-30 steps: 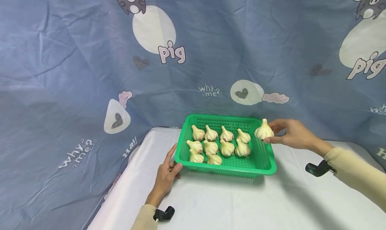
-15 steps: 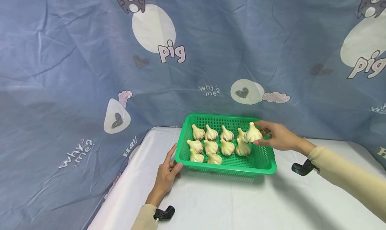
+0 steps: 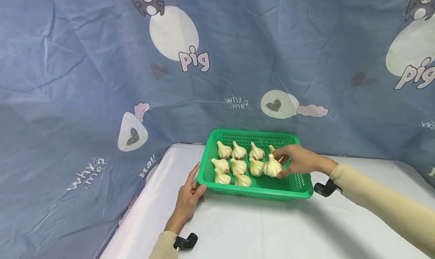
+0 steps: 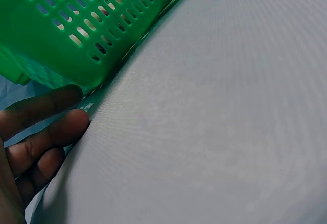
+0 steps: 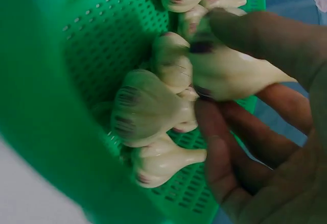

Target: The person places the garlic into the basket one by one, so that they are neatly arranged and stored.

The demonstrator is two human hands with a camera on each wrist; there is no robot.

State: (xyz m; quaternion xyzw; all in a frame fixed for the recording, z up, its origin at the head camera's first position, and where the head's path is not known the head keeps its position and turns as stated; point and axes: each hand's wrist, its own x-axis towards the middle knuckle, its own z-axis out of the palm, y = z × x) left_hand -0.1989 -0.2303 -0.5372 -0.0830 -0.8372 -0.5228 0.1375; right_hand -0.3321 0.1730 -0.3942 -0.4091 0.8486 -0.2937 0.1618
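In the head view, a green perforated basket [image 3: 261, 191] holds several whitish garlic bulbs [image 3: 239, 151] in rough rows. My right hand [image 3: 297, 160] pinches one garlic bulb [image 3: 272, 167] between thumb and fingers over the basket's right part, its stem pointing up. It hides bulbs beneath it. The right wrist view shows this held bulb [image 5: 230, 76] close above other bulbs [image 5: 148, 106]. My left hand [image 3: 186, 199] rests at the basket's front left corner, thumb at the rim and index finger along the outer side. In the left wrist view, fingertips [image 4: 76, 119] lie by the basket's lower corner.
A white cloth [image 3: 238, 228] covers the table under the basket. Behind and to the left hangs a blue printed curtain [image 3: 231, 77]. The basket's raised rim [image 3: 307, 194] stands below my right forearm's path, close to the black wrist camera [image 3: 325, 188].
My right hand has carried the garlic bulb from the basket's right rim leftward and down, toward the bulbs inside. The left hand and the basket stay where they were.
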